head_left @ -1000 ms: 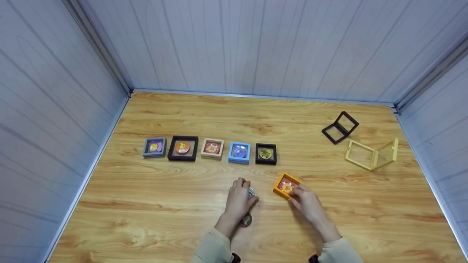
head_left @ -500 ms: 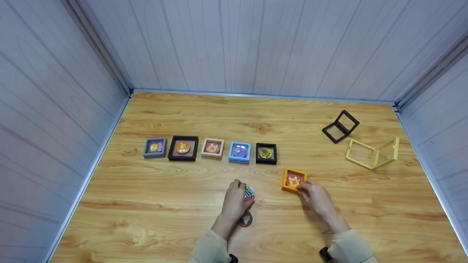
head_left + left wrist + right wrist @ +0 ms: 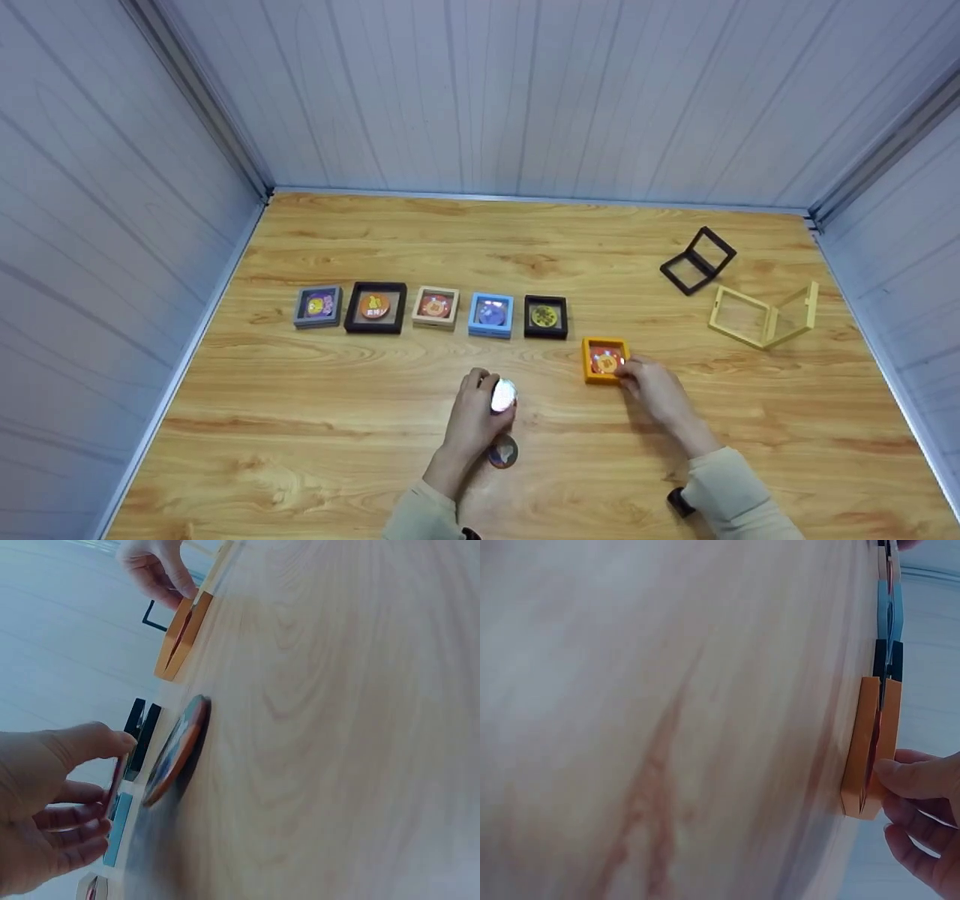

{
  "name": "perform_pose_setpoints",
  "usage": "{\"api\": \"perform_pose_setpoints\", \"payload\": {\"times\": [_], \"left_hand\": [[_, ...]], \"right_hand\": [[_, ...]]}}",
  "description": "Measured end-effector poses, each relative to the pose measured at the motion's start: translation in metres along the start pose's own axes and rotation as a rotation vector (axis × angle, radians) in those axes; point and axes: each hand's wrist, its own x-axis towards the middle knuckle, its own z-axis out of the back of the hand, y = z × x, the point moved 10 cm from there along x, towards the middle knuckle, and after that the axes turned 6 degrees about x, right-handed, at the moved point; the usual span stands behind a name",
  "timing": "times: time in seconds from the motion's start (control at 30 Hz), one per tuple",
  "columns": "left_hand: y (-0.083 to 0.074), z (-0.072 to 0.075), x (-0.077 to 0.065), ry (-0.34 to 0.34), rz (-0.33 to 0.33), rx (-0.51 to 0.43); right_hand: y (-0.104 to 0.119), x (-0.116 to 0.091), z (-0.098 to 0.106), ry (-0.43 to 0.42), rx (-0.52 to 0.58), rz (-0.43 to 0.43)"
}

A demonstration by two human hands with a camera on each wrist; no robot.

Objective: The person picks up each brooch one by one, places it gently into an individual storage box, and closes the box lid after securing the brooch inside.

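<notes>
The orange frame (image 3: 589, 366), pinched at its edge by the right hand (image 3: 661, 396), had just moved up near the black frame (image 3: 545, 334), almost joining the row, I judged, while the left hand (image 3: 469, 421) gripped a round badge (image 3: 504, 396).

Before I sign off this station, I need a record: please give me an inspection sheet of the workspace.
Surface: wood-grain table.
Job's things: orange frame with a red badge inside; held badge; loose badge lying on the table; five filled frames in a row; black open frame; yellow open frame.
Clutter: nothing seen.
Hands: left hand pinches the held badge; right hand grips the orange frame's edge.
Cables: nothing seen.
Surroundings: pale panelled walls on three sides.
</notes>
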Motion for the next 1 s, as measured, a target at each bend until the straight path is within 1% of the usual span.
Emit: {"api": "perform_pose_setpoints", "payload": {"times": [0.27,0.37,0.53,0.6,0.77,1.0], "left_hand": [[0.006,0.012,-0.008,-0.065,0.011,-0.056],[0.008,0.015,-0.010,-0.088,0.008,-0.075],[0.008,0.017,-0.013,-0.094,0.017,-0.098],[0.009,0.017,-0.014,-0.089,0.030,-0.099],[0.009,0.016,-0.015,-0.085,0.045,-0.090],[0.008,0.017,-0.015,-0.112,0.026,-0.078]], "right_hand": [[-0.007,0.012,0.002,0.013,0.018,-0.006],[-0.009,0.018,0.003,0.006,0.011,0.014],[-0.012,0.027,0.005,-0.015,0.010,0.048],[-0.015,0.031,0.005,-0.010,0.018,0.037],[-0.022,0.040,0.003,0.016,0.040,-0.020],[-0.031,0.049,0.000,0.064,0.110,-0.101]]}}
